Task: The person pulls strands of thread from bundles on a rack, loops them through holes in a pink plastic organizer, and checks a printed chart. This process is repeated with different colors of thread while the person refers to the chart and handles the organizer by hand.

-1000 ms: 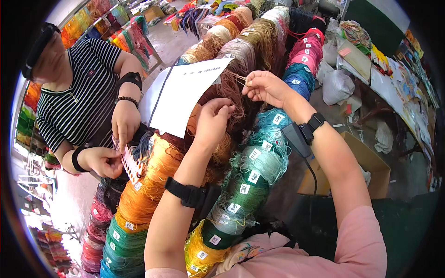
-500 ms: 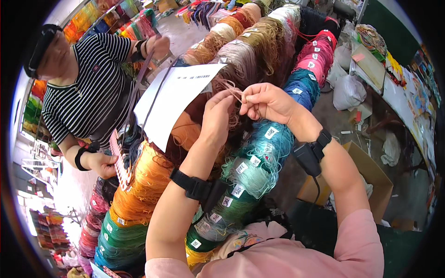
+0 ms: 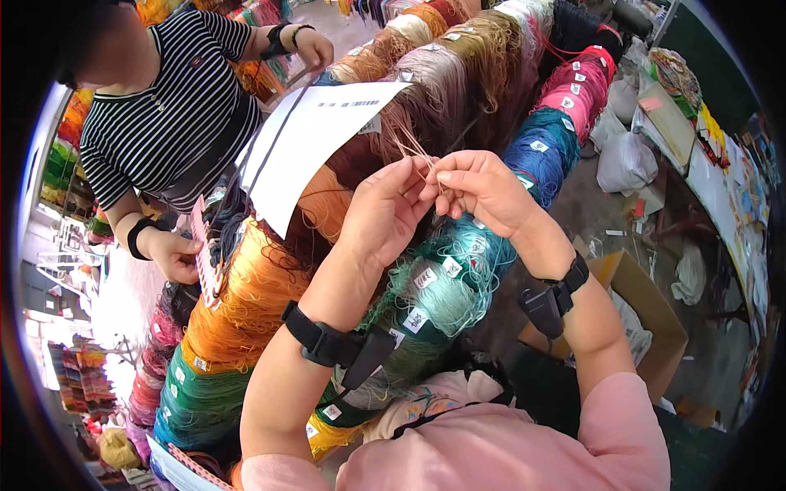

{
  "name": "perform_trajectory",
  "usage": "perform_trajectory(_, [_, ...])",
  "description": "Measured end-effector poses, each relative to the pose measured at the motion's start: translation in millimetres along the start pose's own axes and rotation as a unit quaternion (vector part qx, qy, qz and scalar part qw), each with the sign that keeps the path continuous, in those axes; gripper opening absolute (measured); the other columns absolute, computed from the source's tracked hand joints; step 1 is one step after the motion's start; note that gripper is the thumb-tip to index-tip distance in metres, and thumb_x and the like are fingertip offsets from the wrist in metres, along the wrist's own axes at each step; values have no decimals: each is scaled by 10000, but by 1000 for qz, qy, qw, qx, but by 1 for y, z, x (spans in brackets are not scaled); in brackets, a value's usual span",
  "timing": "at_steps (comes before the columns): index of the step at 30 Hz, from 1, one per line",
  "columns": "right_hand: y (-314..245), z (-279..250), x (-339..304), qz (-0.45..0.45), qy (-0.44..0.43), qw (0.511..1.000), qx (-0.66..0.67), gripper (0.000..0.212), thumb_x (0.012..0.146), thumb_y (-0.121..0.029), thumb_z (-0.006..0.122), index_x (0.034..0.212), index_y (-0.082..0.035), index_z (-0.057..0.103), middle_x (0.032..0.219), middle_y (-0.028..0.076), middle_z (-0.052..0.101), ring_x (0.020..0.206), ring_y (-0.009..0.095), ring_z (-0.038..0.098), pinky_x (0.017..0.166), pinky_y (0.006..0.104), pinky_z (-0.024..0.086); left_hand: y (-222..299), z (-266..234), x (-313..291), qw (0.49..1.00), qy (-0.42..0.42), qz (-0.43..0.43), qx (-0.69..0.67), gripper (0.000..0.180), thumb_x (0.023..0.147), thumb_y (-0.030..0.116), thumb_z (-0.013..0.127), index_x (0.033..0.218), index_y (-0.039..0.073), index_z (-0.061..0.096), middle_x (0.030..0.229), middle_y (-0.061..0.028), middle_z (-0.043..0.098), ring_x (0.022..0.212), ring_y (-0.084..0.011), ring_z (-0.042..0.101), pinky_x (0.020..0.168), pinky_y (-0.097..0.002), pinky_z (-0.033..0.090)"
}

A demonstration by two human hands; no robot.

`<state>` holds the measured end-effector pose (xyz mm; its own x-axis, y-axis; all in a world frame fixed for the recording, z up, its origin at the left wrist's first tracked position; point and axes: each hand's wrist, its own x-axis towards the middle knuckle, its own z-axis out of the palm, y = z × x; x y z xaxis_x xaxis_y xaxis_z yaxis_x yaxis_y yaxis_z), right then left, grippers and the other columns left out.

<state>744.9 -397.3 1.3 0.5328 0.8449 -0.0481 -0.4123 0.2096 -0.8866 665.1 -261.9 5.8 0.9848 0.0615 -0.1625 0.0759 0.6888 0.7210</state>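
Observation:
My left hand and my right hand meet over the rows of hanging thread skeins, fingertips almost touching. Both pinch a few thin, pale pinkish thread strands whose ends stick up beyond the fingers. Just behind them hang mauve-brown skeins. Below my hands lie teal and pale aqua skeins with small white tags. A white paper sheet with a dark cord across it rests on the skeins to the left of my left hand.
A co-worker in a striped shirt stands at the left, one hand on a pink perforated strip. Orange skeins lie between us. At right are a cardboard box, white plastic bags and a cluttered table.
The scene has shifted slightly in view. My left hand has turned so more of its palm shows, and the strands now stand straighter above my fingers. The co-worker's raised hand appears farther right.

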Motion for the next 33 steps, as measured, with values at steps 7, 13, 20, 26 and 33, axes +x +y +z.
perform_trajectory(7, [4,-2,-4,-31,-30,986,-160,112,776,-86,494,775,3,561,701,62,587,549,83,542,454,165,402,3,15,-9,996,75,-35,-34,200,839,200,442,910,29,518,799,-28,548,750,-117,516,730,-259,425])
perform_trajectory(13, [13,-14,5,27,-45,976,-213,126,732,-51,529,843,-9,571,710,21,575,568,69,531,469,179,405,-1,28,-71,714,-14,203,670,85,715,89,512,755,22,545,571,-57,514,541,-193,483,547,-268,400])
perform_trajectory(20, [3,-6,38,-71,47,961,-265,104,721,-56,541,789,10,583,626,31,560,546,77,529,456,188,412,52,33,-255,761,-245,90,594,133,765,119,483,861,59,554,516,-9,372,434,-158,399,383,-269,314])
perform_trajectory(26, [10,-10,74,-82,155,941,-288,128,649,-60,553,727,26,607,626,105,590,519,127,567,483,229,462,99,-2,-416,761,189,216,582,151,782,109,467,901,33,520,584,-16,454,451,-130,429,388,-243,321])
perform_trajectory(33, [6,-5,91,-85,198,890,-403,153,618,-74,560,725,23,611,638,148,593,540,168,590,527,263,478,138,-42,-535,798,419,417,119,177,803,98,449,948,2,480,662,-24,551,470,-98,465,394,-212,329])
